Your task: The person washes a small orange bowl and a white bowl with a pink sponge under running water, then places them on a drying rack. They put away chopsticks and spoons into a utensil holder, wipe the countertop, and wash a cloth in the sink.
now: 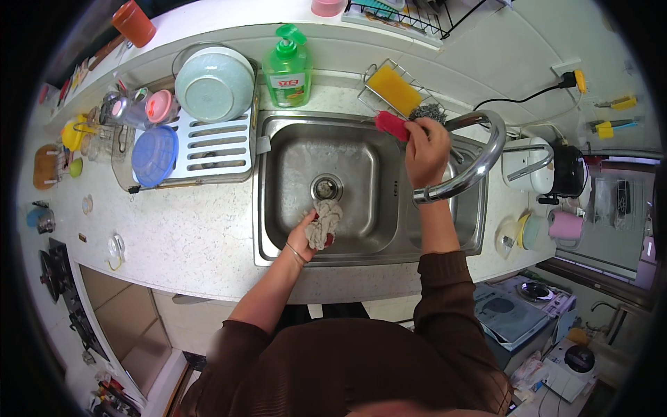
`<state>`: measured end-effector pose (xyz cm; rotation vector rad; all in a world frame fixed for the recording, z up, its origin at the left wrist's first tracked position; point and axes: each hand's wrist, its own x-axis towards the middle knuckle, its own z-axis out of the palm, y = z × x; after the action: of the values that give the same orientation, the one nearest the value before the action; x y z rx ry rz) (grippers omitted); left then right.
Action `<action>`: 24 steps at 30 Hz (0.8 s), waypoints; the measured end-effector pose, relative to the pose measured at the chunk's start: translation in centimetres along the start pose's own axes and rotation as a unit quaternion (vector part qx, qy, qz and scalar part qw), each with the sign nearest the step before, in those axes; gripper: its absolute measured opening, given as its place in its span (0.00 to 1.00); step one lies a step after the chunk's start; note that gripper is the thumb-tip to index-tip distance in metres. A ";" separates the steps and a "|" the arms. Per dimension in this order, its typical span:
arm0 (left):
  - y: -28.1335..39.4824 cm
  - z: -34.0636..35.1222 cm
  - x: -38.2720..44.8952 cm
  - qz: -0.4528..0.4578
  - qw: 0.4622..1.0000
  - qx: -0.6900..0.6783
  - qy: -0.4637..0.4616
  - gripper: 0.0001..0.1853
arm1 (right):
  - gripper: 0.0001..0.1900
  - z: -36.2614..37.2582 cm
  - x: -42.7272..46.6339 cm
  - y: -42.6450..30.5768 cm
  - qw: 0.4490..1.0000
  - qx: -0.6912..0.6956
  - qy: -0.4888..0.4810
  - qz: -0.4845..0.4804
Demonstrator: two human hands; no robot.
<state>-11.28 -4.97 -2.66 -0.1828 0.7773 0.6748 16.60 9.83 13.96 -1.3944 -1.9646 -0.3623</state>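
Note:
My left hand [305, 238] grips a crumpled beige cloth [324, 227] over the near side of the large basin of a stainless steel sink [333, 151], just below the drain. Something dark red shows at the cloth's edges. Between the fingertips of my right hand [430, 148] is a pink-red scrubbing pad [392, 125], held at the sink's far rim. Close beyond it, a wire rack [367, 94] holds a yellow sponge [394, 89] and a steel wool scourer [428, 112]. The chrome faucet [490, 151] arches over my right forearm.
A green pump bottle [287, 73] stands behind the sink. Left of it, a white dish rack [219, 156] holds a pale bowl [214, 86] and a blue plastic bowl [155, 155]. A white and black appliance [544, 169] and a pink mug [565, 225] stand at the right.

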 end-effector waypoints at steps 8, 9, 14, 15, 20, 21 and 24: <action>0.0 0.4 0.1 0.006 1.000 0.015 -0.017 0.24 | 0.11 0.9 0.0 -0.5 0.983 -0.038 -0.162 0.074; 0.0 0.5 0.2 0.007 1.000 0.023 -0.005 0.24 | 0.12 1.1 0.3 -0.8 0.983 -0.052 -0.168 0.061; -0.2 1.8 1.5 0.027 0.999 -0.015 -0.011 0.22 | 0.12 1.6 1.4 -1.9 0.992 -0.072 -0.097 0.043; -0.2 2.1 1.8 0.042 0.999 -0.017 -0.029 0.22 | 0.13 1.2 0.9 -1.8 0.997 -0.051 -0.035 0.054; 0.9 3.6 3.9 0.075 0.996 0.003 -0.051 0.24 | 0.15 -2.8 -4.4 2.2 0.969 0.003 0.132 0.207; 1.1 4.0 4.5 0.054 0.997 -0.010 -0.049 0.24 | 0.16 -3.3 -5.7 3.7 0.918 0.067 0.161 0.357; 1.4 5.1 6.7 0.041 0.996 -0.031 -0.072 0.23 | 0.19 -3.4 -8.1 8.9 0.896 0.079 0.103 0.424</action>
<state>-5.66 1.46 -3.61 -0.1566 0.6280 0.7812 27.43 5.45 9.50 -1.8481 -1.0355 0.0619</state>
